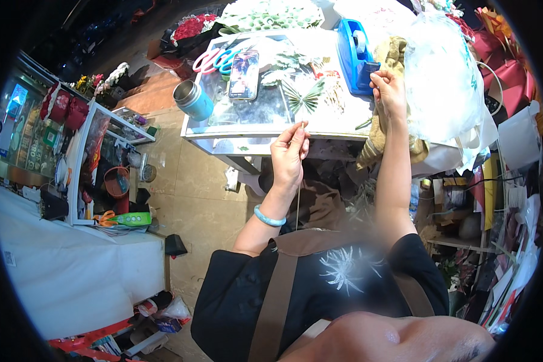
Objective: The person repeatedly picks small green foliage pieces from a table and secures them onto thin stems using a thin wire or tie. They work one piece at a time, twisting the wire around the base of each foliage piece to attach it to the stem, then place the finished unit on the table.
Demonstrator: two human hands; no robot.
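Observation:
My left hand (289, 154) is closed in a pinch on a thin stick (298, 205), which runs down below it toward my apron. Just beyond those fingertips is a green pleated fan-shaped piece (303, 98); I cannot tell whether it joins the stick. My right hand (389, 93) is pinched at the cutter end of a blue tape dispenser (355, 57), seemingly on the end of the tape, though the clear strip hardly shows. A brown cloth (377, 142) hangs over the table edge beneath my right wrist.
On the glass-topped white table (223, 130) are a phone (244, 75), a blue metal cup (193, 101), pink-handled scissors (207, 61) and blue-handled scissors (226, 58). Clear plastic wrap (443, 78) is heaped at right. Crowded shelves (464, 241) stand beside me.

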